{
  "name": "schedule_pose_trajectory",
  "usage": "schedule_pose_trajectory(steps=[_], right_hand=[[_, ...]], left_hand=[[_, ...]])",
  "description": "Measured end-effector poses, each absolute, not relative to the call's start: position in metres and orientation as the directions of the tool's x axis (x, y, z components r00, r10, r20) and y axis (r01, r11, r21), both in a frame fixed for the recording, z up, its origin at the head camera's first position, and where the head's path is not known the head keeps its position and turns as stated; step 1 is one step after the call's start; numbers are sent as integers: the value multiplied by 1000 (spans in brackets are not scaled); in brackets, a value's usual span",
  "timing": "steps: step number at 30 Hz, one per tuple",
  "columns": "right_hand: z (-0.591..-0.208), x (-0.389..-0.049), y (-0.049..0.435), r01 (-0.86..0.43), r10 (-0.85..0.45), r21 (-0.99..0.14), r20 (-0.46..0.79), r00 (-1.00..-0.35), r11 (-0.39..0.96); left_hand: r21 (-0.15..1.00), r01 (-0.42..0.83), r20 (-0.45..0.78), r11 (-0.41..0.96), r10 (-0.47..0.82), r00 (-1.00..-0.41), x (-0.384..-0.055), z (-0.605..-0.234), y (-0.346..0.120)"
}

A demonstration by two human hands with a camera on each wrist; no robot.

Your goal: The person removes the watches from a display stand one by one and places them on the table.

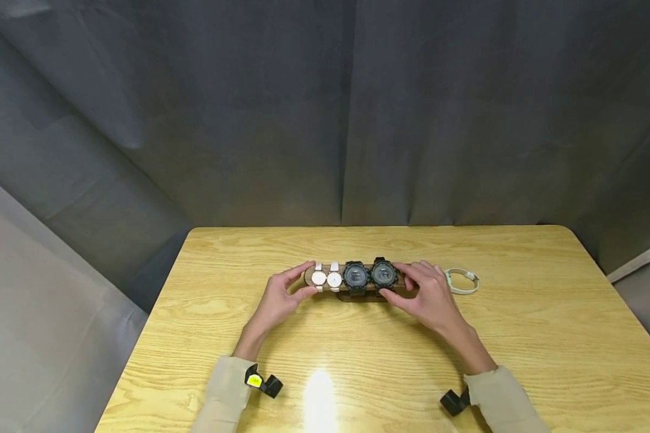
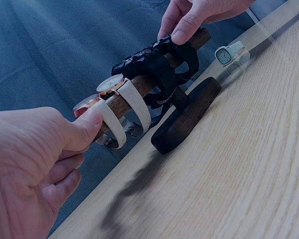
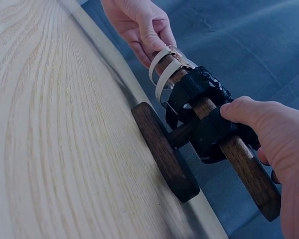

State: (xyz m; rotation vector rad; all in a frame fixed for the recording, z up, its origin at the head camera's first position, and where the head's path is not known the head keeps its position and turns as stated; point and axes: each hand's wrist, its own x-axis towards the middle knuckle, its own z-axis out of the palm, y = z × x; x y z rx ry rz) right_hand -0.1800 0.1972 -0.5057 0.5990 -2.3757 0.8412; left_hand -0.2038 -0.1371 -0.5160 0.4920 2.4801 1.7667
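Note:
A dark wooden watch stand (image 3: 164, 152) with a T-shaped bar stands on the table and bears several wristwatches. My left hand (image 1: 278, 299) is at the bar's left end and pinches the outermost white-strapped watch (image 2: 112, 122), its thumb on the strap. Beside that watch hangs a second white-strapped watch (image 1: 334, 279). A black digital watch (image 1: 355, 275) follows near the middle. With thumb and fingers, my right hand (image 1: 430, 296) pinches the other black digital watch (image 1: 383, 273), farther right on the bar. In the right wrist view the bar's bare end (image 3: 256, 184) sticks out past it.
A pale-strapped watch with a squarish face (image 2: 223, 56) lies on the wooden table (image 1: 547, 313), just right of my right hand. Dark grey curtains (image 1: 260, 120) hang behind the table's far edge.

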Motion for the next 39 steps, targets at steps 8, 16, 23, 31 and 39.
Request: schedule_pose_trajectory(steps=[8,16,23,31,39], right_hand=[[-503,-179,198,-545,-216,-454,595,-774,705],[-502,-180,198,-541,-213,-465,587,-781,701],[-503,-181,199,-535,-210,-486,573,-792,691],[-506,-179,204,-533,-205,-499,570,-796,684],[-508,-180,208,-561,-202,-469,616,-761,683]], left_hand=[[929,225,137,294,292,-947,-203,-515,-137],[930,228,144,287,287,-947,-201,-515,-138],[935,227,147,272,283,-948,-202,-517,-138],[930,234,146,283,301,-942,-202,-519,-138],[928,242,154,284,299,-942,-205,-520,-137]])
